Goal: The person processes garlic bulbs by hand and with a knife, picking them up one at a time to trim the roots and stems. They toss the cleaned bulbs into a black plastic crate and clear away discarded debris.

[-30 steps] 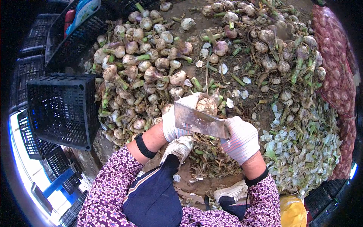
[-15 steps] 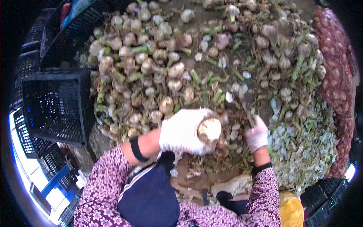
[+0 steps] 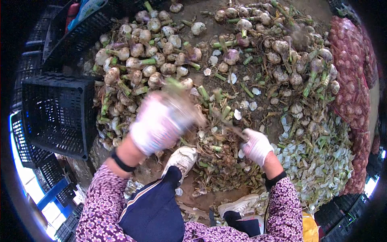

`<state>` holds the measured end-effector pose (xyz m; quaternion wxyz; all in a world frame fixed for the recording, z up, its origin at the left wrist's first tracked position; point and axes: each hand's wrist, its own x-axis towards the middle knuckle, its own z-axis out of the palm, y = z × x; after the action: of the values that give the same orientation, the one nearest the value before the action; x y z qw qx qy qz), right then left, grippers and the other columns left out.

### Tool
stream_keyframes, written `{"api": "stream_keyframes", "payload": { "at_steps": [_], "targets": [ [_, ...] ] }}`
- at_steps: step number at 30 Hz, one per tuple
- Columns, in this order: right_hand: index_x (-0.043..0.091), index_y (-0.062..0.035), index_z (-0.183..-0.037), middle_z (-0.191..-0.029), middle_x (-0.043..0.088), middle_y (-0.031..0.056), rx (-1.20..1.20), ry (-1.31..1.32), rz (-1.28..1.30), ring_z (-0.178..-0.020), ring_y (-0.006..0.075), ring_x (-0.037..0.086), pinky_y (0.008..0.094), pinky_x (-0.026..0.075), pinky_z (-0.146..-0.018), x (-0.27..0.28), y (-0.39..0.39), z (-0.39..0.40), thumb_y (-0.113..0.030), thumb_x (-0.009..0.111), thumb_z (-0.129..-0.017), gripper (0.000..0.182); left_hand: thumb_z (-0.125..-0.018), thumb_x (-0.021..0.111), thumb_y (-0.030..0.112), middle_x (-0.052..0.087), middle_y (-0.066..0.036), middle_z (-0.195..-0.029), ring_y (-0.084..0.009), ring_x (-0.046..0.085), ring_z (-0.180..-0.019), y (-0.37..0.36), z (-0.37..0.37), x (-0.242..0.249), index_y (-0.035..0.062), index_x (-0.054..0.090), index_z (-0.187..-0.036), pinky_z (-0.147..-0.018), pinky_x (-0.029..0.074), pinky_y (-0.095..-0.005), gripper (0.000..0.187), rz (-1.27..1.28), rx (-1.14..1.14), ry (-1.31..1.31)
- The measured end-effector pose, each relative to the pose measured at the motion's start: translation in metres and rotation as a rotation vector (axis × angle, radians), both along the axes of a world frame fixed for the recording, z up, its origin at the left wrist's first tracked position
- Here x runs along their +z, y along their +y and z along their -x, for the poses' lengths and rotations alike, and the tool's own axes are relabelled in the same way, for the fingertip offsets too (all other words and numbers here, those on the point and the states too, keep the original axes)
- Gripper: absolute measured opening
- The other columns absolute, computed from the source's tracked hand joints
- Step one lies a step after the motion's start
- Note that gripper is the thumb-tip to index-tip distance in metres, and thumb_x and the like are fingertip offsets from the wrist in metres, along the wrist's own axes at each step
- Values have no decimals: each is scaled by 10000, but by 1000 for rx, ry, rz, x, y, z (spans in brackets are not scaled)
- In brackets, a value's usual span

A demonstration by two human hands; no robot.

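Note:
My left hand [image 3: 159, 121], in a white glove, is smeared by motion over the near edge of the heap of untrimmed garlic bulbs [image 3: 149, 60]. A blurred green stalk [image 3: 175, 83] shows at its fingertips; whether the hand grips it is unclear. My right hand [image 3: 256, 146], also gloved, is closed on the handle of a cleaver [image 3: 227, 126], seen edge-on with the blade pointing up and left over cut stalks and roots [image 3: 217, 161]. Both arms wear purple flowered sleeves.
A black plastic crate [image 3: 56, 113] stands at the left, with more stacked behind it. More garlic [image 3: 290, 60] lies at the upper right, a heap of pale peelings [image 3: 322, 161] at the right, red mesh sacks [image 3: 354, 80] beyond. My white shoes [image 3: 183, 159] rest on the dirt.
The left hand, which held a trimmed bulb against the cleaver and then alone, has swung up and left toward the heap. The right hand with the cleaver dropped lower and turned the blade edge-on.

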<state>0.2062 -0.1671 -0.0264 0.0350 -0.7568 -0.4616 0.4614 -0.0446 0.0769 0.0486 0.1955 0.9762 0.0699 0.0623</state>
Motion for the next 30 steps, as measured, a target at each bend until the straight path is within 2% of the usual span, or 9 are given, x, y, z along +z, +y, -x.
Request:
{"api": "stream_keyframes", "payload": {
  "at_steps": [4, 6, 8, 12, 14, 16, 19, 24, 30],
  "targets": [
    [630, -97, -1042, -963, 667, 167, -115, -160, -680, -880, 399, 669, 461, 556, -771, -10, 82, -11, -82, 678, -804, 243, -806, 805, 133, 679, -186, -1244, -329, 669, -1130, 40, 31, 41, 57, 615, -1319, -989, 521, -395, 552, -314, 826, -56],
    [629, -85, -1131, -1125, 677, 158, 0, -291, -714, -937, 401, 674, 460, 558, -832, -21, 144, -12, -33, 687, -789, 351, -856, 781, 135, 649, -168, -1335, -287, 633, -1217, 39, 46, 35, 33, 593, -1348, -1037, 489, -372, 536, -86, 951, -156],
    [640, -75, -938, -1100, 670, 162, 84, -410, -577, -908, 394, 678, 478, 551, -784, -46, 195, -10, -65, 605, -852, 93, -890, 748, 117, 685, -142, -1260, -208, 638, -1167, 32, 38, 15, 1, 618, -1329, -1012, 500, -360, 473, 243, 864, -251],
    [663, -104, -1017, -1043, 679, 165, 95, -476, -429, -929, 347, 700, 451, 570, -789, -72, 209, -5, -163, 656, -880, 150, -929, 714, 153, 690, -102, -1231, -214, 685, -1025, 4, 12, -16, 19, 607, -1336, -901, 548, -334, 442, 741, 838, -21],
    [630, -66, -1073, -1094, 664, 200, -168, -277, -414, -996, 393, 668, 458, 548, -853, -52, 190, 4, -232, 753, -829, 319, -945, 711, 223, 688, -78, -1210, -167, 692, -911, -2, -6, -23, 59, 540, -1413, -735, 558, -300, 525, 1486, 1039, 6],
    [620, -59, -1043, -1027, 665, 215, -461, -34, -401, -956, 421, 661, 465, 539, -845, -28, 169, 22, -273, 741, -852, 311, -985, 658, 371, 658, -64, -1257, -170, 693, -908, -6, -17, -39, 121, 500, -1457, -690, 544, -291, 557, 1746, 921, -36],
    [624, -31, -1071, -969, 698, 162, -259, 111, -537, -903, 364, 676, 411, 545, -823, 20, 147, 42, -202, 784, -851, 321, -966, 659, 463, 676, 6, -1255, -112, 668, -973, -16, -33, -78, 112, 555, -1414, -654, 543, -285, 579, 2246, 767, -300],
    [652, -15, -1084, -1260, 634, 228, -220, -318, -760, -1063, 425, 643, 435, 536, -926, -2, 203, -11, -97, 799, -765, 360, -963, 683, 334, 710, 19, -1131, -85, 670, -955, 35, -39, -36, 124, 629, -1291, -706, 560, -301, 393, 2105, 861, -147],
    [700, -83, -990, -1438, 557, 152, -89, -594, -476, -1097, 372, 649, 467, 576, -866, -69, 229, -28, -160, 718, -818, 189, -1020, 609, 340, 693, -103, -1101, -313, 707, -1022, 198, -76, 138, 62, 610, -1204, -821, 609, -412, 334, 1456, 501, -844]
  ]
}}
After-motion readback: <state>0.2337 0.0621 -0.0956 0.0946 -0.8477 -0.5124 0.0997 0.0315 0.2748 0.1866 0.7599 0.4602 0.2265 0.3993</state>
